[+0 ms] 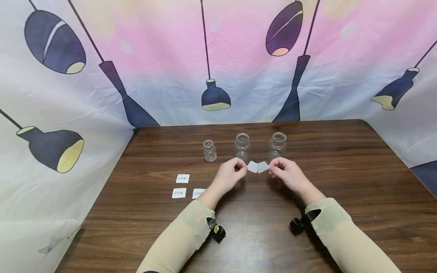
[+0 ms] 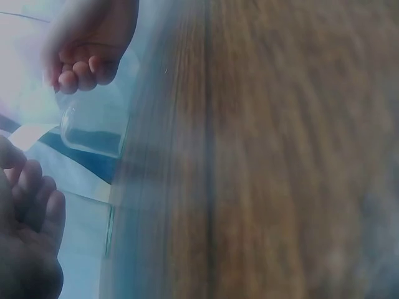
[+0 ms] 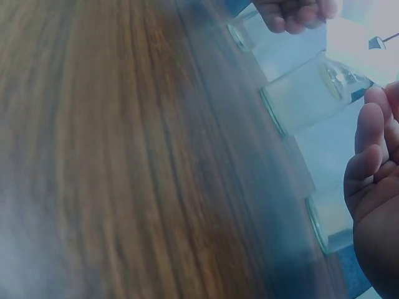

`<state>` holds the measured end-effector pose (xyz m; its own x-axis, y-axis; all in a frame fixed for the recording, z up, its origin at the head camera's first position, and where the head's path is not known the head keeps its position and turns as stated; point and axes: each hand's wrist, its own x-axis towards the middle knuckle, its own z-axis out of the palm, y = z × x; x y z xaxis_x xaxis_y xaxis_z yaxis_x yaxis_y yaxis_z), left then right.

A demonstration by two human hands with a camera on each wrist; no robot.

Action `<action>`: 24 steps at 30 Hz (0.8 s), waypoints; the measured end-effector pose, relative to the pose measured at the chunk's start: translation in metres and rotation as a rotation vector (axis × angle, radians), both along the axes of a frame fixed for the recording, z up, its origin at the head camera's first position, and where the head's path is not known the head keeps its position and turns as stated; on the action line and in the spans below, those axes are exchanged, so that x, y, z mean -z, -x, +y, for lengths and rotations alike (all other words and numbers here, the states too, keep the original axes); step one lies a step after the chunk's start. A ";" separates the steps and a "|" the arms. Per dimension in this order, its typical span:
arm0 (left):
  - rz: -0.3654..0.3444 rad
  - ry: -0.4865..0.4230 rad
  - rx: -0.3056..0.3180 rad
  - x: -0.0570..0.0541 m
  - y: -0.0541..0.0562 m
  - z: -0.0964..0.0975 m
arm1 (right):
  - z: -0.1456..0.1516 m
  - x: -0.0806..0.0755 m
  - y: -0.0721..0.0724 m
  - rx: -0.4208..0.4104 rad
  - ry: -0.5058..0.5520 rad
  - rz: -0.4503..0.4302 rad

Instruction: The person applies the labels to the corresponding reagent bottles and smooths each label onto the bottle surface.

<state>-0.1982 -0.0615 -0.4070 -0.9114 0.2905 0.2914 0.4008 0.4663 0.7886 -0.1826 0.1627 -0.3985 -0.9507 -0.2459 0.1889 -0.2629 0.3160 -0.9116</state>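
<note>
The person's left hand (image 1: pixel 230 173) is pinching, thumb and fingertips closed together, the near edge of a small white piece of paper (image 1: pixel 263 167) that is hanging above the table in front of the jars; at its other end the right hand (image 1: pixel 289 175) is gripping just as narrowly. The paper is showing two flaps meeting at a central line (whether one creased sheet or two pieces, I cannot tell). The step in hand is seemingly one of working this paper with both hands, and the next move is probably calling for fine, matched fingertip control. Around them, from the left, three white rectangular paper labels with blue printing (image 1: pixel 179 193) are lying on the brown wood-grain table (image 1: pixel 341 170), the rightmost partly disappearing behind the left forearm. A small clear glass jar (image 1: pixel 209 151), a larger clear round-shouldered glass jar (image 1: pixel 242 146) and a similar clear glass jar on the right (image 1: pixel 277 144) are standing upright, mouths uncovered. The two larger ones are sitting just behind the hands, so forward reaching is risking a knock.
</note>
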 end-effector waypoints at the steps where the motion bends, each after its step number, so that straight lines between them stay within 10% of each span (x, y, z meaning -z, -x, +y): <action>1: -0.001 0.001 0.000 0.000 0.000 0.000 | 0.002 0.003 0.002 0.002 0.002 0.001; 24: 0.013 -0.010 -0.023 0.000 0.002 -0.007 | 0.039 0.025 -0.001 0.046 -0.035 0.038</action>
<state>-0.2007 -0.0687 -0.4071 -0.9140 0.2667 0.3059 0.4003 0.4680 0.7879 -0.1818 0.2020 -0.4233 -0.9534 -0.2093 0.2174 -0.2818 0.3596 -0.8895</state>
